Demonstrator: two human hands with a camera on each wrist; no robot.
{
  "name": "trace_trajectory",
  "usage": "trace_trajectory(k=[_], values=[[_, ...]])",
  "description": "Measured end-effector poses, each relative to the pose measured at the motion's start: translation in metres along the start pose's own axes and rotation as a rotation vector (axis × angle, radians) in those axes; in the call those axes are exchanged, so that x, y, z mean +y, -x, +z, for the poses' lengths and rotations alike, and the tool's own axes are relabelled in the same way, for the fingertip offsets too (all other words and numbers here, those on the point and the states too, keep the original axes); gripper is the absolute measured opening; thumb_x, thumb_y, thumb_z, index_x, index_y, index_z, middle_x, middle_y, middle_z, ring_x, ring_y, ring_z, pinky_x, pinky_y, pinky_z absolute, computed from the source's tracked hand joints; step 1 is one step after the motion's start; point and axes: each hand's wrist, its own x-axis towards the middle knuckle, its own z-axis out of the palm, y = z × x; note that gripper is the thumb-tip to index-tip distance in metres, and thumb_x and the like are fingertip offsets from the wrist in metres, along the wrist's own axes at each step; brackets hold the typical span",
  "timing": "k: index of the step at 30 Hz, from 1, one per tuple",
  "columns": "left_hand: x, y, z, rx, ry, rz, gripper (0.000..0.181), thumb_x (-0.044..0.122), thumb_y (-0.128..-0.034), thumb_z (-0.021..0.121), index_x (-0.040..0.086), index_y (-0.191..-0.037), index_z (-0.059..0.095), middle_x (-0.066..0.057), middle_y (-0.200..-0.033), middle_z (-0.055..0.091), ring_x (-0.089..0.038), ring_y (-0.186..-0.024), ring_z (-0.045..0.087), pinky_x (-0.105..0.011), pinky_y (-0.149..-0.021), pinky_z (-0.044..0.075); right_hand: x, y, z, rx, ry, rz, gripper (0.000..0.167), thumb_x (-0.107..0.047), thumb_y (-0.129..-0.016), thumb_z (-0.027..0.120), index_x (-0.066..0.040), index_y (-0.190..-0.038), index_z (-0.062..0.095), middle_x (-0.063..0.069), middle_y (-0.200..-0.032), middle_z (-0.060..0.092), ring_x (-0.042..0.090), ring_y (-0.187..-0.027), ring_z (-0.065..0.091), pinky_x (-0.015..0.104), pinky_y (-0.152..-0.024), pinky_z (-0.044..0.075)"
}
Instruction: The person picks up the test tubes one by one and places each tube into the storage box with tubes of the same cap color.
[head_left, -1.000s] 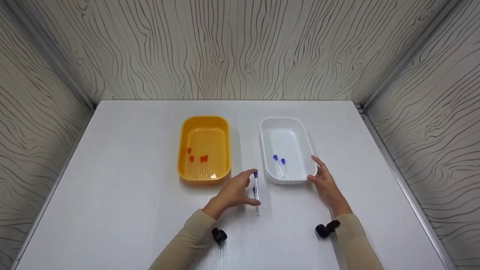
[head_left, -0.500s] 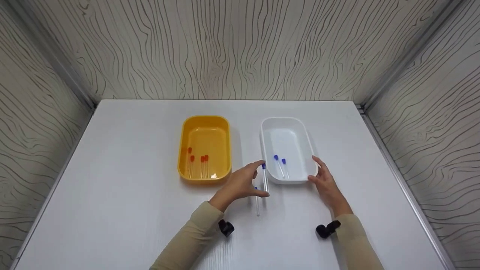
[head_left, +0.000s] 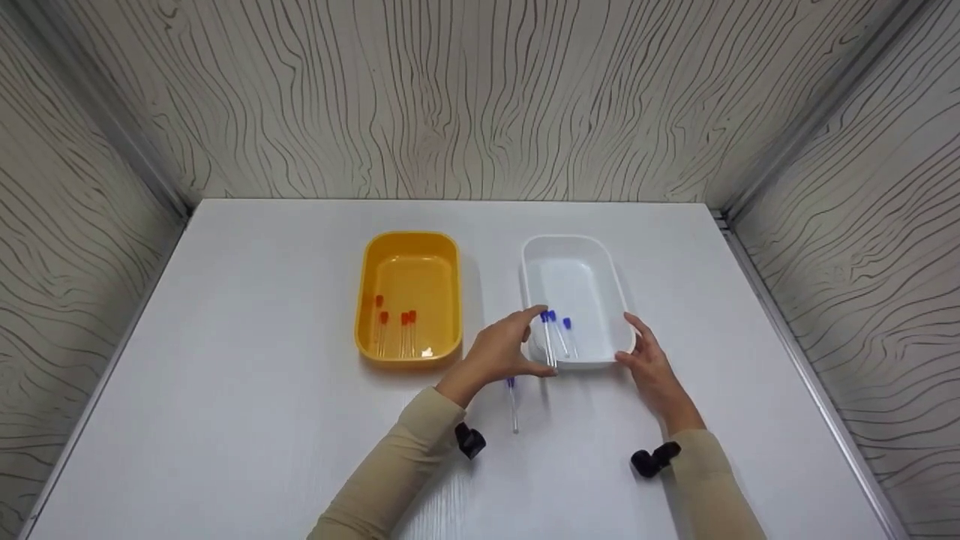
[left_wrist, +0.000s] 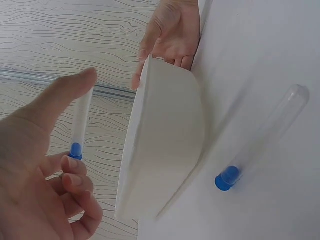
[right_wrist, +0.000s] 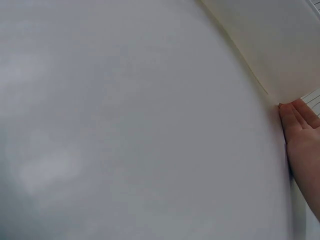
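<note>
A clear test tube with a blue cap (head_left: 550,343) is pinched lengthwise by my left hand (head_left: 499,351), thumb at its clear end and fingers at the cap. It is over the near left rim of the white tray (head_left: 577,259). My right hand (head_left: 657,375) holds that tray at its near right corner, thumb and fingers spread around it. Inside the tray lie two blue-capped tubes (head_left: 568,337). Another blue-capped test tube (left_wrist: 262,137) lies on the table below my left hand; in the head view the hand partly covers its cap end.
Left of the white tray stands a yellow tray (head_left: 416,277) with several red-capped tubes (head_left: 405,334) near its front. Both trays stand on a white table (head_left: 247,337). Wood-patterned panels (head_left: 450,97) rise behind and at both sides.
My left hand has carried its tube rightward and away from me, from over the table to over the white tray's rim. My right hand has stayed on the tray.
</note>
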Motion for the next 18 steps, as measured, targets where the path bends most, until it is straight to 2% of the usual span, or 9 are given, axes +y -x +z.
trace_trajectory(k=[6, 11, 18], values=[[0.006, -0.010, 0.002, 0.021, -0.051, 0.039, 0.093, 0.044, -0.0708, 0.083, 0.023, -0.148, 0.035, -0.007, -0.117, 0.065, -0.015, -0.094, 0.058, -0.026, -0.083, 0.053, 0.002, 0.001, -0.001, -0.042, -0.022, -0.031, 0.076, 0.003, -0.094, 0.052, -0.021, -0.154, 0.012, 0.016, -0.164, 0.004, 0.035, -0.151, 0.011, 0.005, -0.101, 0.040], [0.012, -0.019, 0.006, 0.001, -0.027, 0.028, 0.095, 0.046, -0.0707, 0.082, 0.024, -0.149, 0.034, -0.005, -0.132, 0.061, -0.017, -0.105, 0.061, -0.029, -0.094, 0.054, 0.002, 0.001, -0.001, -0.039, -0.007, -0.026, 0.076, 0.000, -0.094, 0.054, -0.022, -0.154, 0.013, 0.015, -0.164, 0.003, 0.036, -0.151, 0.009, 0.005, -0.101, 0.040], [0.019, -0.032, 0.010, 0.005, -0.038, 0.047, 0.093, 0.049, -0.0722, 0.081, 0.022, -0.149, 0.034, -0.005, -0.133, 0.061, -0.018, -0.108, 0.062, -0.029, -0.096, 0.053, 0.001, 0.001, -0.001, -0.023, 0.007, -0.003, 0.074, -0.001, -0.095, 0.053, -0.026, -0.154, 0.015, 0.013, -0.165, 0.001, 0.034, -0.152, 0.010, 0.004, -0.098, 0.040]])
